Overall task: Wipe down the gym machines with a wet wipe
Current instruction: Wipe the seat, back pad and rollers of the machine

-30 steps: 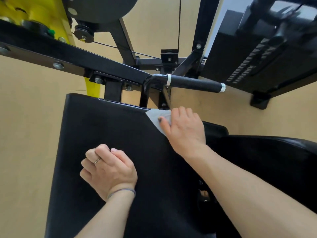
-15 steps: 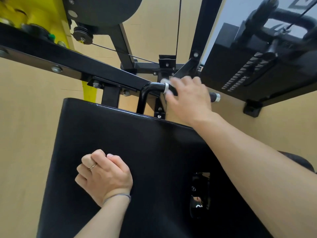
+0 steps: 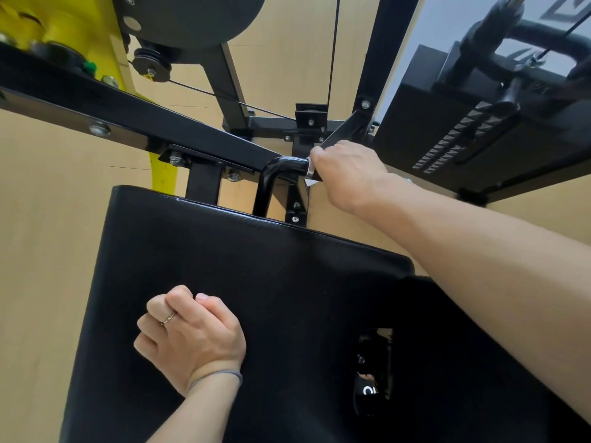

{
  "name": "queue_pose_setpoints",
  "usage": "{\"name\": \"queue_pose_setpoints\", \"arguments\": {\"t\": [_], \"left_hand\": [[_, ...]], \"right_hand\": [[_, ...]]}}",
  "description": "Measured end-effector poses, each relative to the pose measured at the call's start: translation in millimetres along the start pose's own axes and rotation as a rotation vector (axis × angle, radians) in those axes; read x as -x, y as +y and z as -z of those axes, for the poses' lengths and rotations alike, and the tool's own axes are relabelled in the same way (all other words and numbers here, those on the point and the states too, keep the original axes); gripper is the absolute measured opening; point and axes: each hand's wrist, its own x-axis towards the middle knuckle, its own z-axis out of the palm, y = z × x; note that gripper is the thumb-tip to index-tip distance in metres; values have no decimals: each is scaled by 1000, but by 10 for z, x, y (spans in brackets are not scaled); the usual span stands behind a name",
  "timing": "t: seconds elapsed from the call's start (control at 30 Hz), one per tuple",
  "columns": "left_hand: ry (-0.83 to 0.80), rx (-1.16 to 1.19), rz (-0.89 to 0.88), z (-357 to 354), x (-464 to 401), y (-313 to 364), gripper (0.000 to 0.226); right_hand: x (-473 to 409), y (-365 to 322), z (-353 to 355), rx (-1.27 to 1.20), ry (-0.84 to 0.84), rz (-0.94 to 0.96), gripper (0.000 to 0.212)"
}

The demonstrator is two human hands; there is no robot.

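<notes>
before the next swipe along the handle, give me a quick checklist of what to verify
1. Right hand wrapped round the handle: ok.
2. Wet wipe between palm and grip: cannot tell, only a small white corner shows under the hand.
3. Chrome ring end of the grip reached: ok, the fingers sit right at it.
4. Outer end of the grip wiped: cannot tell, the hand and forearm cover it.
5. Left hand steady on the black pad: ok, it rests there as a fist, holding nothing.
</notes>
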Motion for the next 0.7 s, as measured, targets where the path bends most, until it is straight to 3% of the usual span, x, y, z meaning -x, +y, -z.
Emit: {"name": "queue_pose_setpoints", "arguments": {"t": [0.13,0.4,0.7], "left_hand": [[-2,-5,-3,-6,1,1,18],[-14,2,11,6,-6,21,20],[-3,24,18,2,-2,18,22]], "right_hand": [[-87,-107,64,-220,6,-57,34],[-97,-215,259,-137,-281,-93,23],[-197,-57,56,78,13,48,7]]}}
